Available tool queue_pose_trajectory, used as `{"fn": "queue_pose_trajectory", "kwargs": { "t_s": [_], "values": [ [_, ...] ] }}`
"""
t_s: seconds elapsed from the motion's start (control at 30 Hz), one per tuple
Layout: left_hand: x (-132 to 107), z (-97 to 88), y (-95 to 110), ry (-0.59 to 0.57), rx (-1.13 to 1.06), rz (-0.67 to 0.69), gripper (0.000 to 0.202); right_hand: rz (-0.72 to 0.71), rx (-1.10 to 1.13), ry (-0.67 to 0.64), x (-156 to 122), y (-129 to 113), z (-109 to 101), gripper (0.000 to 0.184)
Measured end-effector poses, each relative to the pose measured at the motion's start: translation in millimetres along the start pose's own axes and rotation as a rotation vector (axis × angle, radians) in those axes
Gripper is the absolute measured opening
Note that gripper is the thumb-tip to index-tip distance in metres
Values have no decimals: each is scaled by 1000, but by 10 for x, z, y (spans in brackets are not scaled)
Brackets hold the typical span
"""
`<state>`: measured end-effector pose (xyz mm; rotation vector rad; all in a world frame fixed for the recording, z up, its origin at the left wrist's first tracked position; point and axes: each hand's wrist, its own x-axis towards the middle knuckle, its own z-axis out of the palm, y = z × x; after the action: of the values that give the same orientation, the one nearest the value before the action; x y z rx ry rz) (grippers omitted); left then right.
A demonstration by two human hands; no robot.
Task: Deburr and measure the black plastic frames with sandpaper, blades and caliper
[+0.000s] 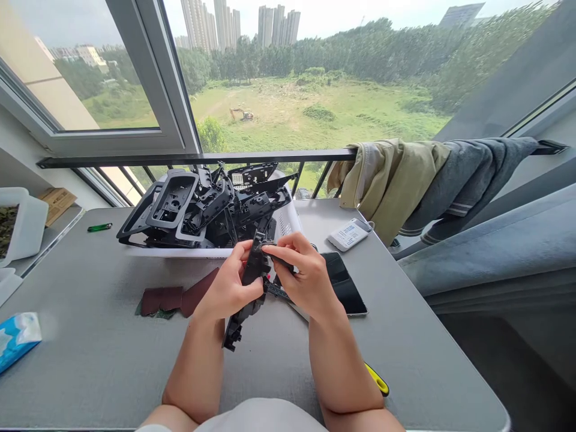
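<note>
My left hand (pixel 234 281) is closed around a long black plastic part (pixel 252 264) with clips and ribs. The part is tilted, its lower end toward me above the table. My right hand (pixel 306 273) is pinched by the part's upper end, its index fingertip against the part. A small dark piece (pixel 282 261) shows under the right fingers; its kind is unclear. Below that hand, another thin black piece (pixel 276 290) sticks out, partly hidden. Torn brown sheets (pixel 162 301), looking like sandpaper, lie left of my left hand.
A white basket (pixel 288 221) heaped with black plastic parts (pixel 216 204) stands at the back. Right of my hands lie a dark tablet (pixel 346 285) and a white device (pixel 350 234). A yellow handle (pixel 377 379) is beside my right forearm. Clothes (pixel 396 174) hang on the rail.
</note>
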<state>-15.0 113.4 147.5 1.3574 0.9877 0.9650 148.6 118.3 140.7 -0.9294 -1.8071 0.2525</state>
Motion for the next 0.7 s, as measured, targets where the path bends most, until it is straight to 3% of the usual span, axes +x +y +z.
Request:
{"fn": "queue_pose_trajectory", "kwargs": {
  "t_s": [0.07, 0.2, 0.43, 0.57, 0.7],
  "values": [
    [0, -8, 3, -8, -10, 5, 52, -3, 20, -28, 7, -4, -23, 35],
    [-8, -41, 12, -6, -42, 11, 51, -15, 128, -202, 5, -20, -62, 33],
    [-20, -89, 32, -32, -149, -12, 53, 154, 60, 35, 23, 45, -68, 32],
    [-7, -95, 23, -44, -248, -17, 54, 61, 202, -103, 34, -19, -86, 33],
    [13, -96, 9, -35, -274, -23, 54, 94, 194, -163, 30, -40, -82, 32]
  ]
}}
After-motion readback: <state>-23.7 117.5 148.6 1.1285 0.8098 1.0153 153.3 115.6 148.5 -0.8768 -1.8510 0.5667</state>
